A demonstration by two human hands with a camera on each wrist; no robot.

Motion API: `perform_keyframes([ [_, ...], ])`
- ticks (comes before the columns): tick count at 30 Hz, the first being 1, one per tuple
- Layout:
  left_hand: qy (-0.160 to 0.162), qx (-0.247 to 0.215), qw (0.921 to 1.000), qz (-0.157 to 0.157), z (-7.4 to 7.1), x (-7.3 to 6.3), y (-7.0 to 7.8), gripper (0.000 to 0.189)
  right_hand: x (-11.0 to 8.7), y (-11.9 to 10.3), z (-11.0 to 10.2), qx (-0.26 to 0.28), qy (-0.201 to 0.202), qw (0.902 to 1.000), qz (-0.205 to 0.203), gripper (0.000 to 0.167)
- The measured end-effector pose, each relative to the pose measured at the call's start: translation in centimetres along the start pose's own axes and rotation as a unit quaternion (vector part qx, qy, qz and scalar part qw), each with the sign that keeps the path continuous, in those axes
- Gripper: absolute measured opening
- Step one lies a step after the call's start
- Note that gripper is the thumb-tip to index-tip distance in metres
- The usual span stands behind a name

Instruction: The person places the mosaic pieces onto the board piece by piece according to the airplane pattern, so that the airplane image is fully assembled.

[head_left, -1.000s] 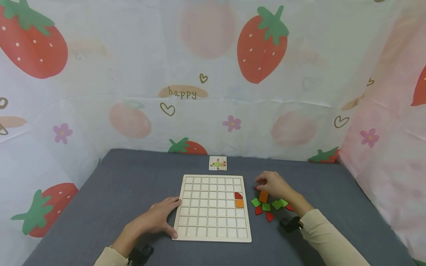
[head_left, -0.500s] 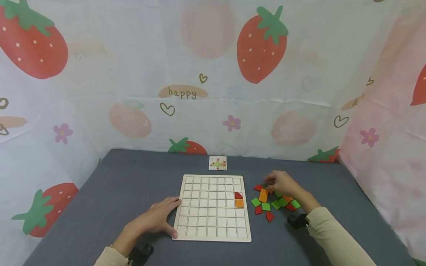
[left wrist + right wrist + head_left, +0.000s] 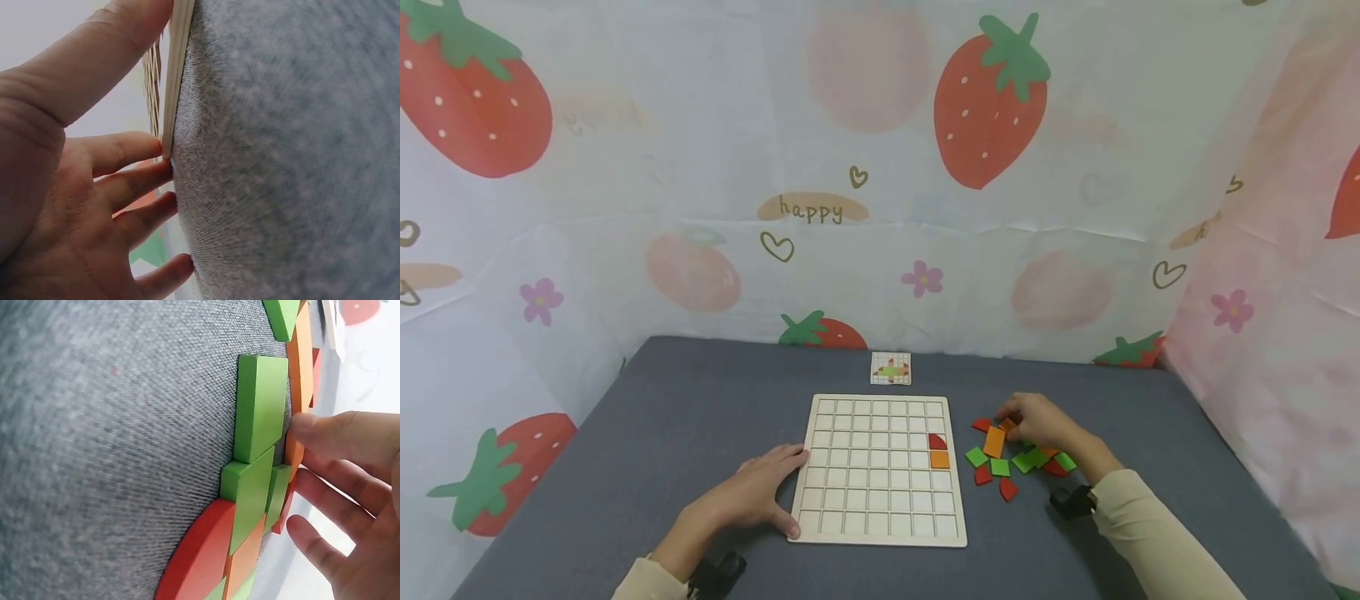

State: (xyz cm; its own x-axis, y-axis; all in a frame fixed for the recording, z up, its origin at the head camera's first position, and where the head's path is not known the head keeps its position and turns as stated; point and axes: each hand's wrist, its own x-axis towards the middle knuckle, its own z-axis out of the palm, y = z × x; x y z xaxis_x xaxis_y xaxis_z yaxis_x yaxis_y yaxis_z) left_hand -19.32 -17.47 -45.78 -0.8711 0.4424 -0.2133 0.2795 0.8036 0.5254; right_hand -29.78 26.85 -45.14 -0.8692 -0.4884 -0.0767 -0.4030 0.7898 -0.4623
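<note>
My left hand rests against the left edge of a pale wooden grid board, fingers spread and fairly straight, thumb by the near left corner. In the left wrist view the thumb and index fingertip touch the board's side. On the board's right column sit a red quarter-round block and an orange square block. My right hand is at the far side of a pile of blocks. Its thumb and fingers pinch an orange block, partly hidden behind the thumb in the right wrist view.
Green squares, red quarter-rounds and an orange rectangle lie loose right of the board. Behind the board lies a small pattern card. The dark grey table meets a strawberry-print curtain.
My right hand has moved right from the red block at the pile's far left, then slightly down onto an orange block. The left hand and board have stayed put.
</note>
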Motion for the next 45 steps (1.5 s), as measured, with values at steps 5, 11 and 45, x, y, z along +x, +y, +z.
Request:
perform_keyframes([
  [5, -0.003, -0.001, 1.0000, -0.006, -0.03, -0.03, 0.02, 0.107, 0.12, -0.10, -0.07, -0.024, -0.001, 0.9997, -0.008, 0.024],
  [11, -0.001, -0.004, 1.0000, -0.002, -0.05, 0.00, 0.05, 0.107, 0.25, -0.26, -0.06, -0.034, 0.000, 0.9994, -0.007, 0.021],
  [45, 0.007, 0.003, 1.0000, 0.002, 0.01, -0.12, 0.29, 0.106, 0.27, -0.27, 0.00, -0.038, 0.051, 0.9979, -0.013, 0.017],
])
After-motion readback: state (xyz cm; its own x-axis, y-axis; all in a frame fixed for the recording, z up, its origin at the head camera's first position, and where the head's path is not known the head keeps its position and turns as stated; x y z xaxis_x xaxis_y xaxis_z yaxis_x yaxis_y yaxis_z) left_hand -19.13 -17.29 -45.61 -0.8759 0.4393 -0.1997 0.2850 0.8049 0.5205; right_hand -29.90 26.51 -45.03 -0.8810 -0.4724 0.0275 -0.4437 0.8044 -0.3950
